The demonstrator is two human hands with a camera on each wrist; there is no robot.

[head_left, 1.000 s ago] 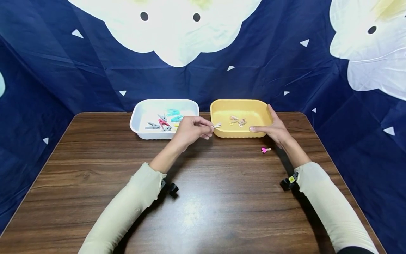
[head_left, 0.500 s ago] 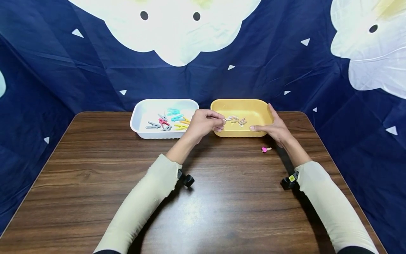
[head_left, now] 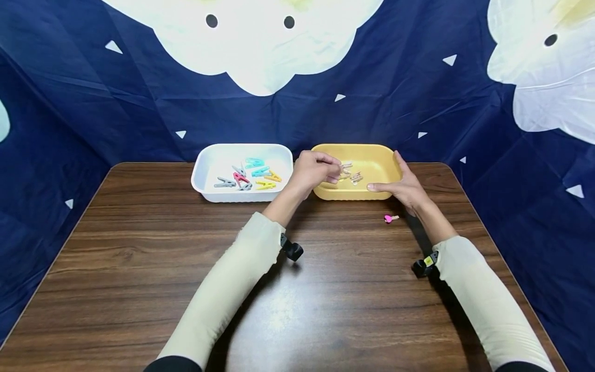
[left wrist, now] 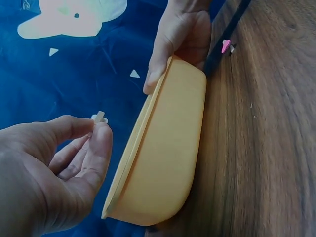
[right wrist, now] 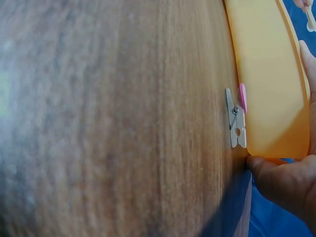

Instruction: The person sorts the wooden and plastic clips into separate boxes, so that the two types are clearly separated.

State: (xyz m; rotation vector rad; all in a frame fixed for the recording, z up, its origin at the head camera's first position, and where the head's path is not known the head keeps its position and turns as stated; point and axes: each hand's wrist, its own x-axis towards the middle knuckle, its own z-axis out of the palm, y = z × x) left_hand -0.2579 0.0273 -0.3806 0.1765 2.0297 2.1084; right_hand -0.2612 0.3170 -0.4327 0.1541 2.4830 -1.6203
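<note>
My left hand (head_left: 312, 171) is above the left part of the yellow plastic bin (head_left: 350, 195). Between its thumb and index finger it pinches a small wooden clothespin (left wrist: 100, 117) with a white piece on it, best seen in the left wrist view. My right hand (head_left: 410, 190) grips the bin's right end, thumb over the front rim. Several small wooden clothespins (head_left: 356, 178) lie inside the bin, partly hidden by my left hand. A small clothespin with a pink heart (head_left: 389, 219) rests on the table in front of the bin, near my right hand.
Left of the yellow bin stands a white bin (head_left: 241, 197) holding several larger plastic clothespins (head_left: 240, 179) in grey, red, turquoise and yellow. Both bins sit at the back of the brown wooden table (head_left: 186, 248), close to a dark blue cloth backdrop (head_left: 260, 119).
My left hand has moved right with the small clothespin, from the gap between the bins to over the yellow bin. The right hand has kept its place on the bin.
</note>
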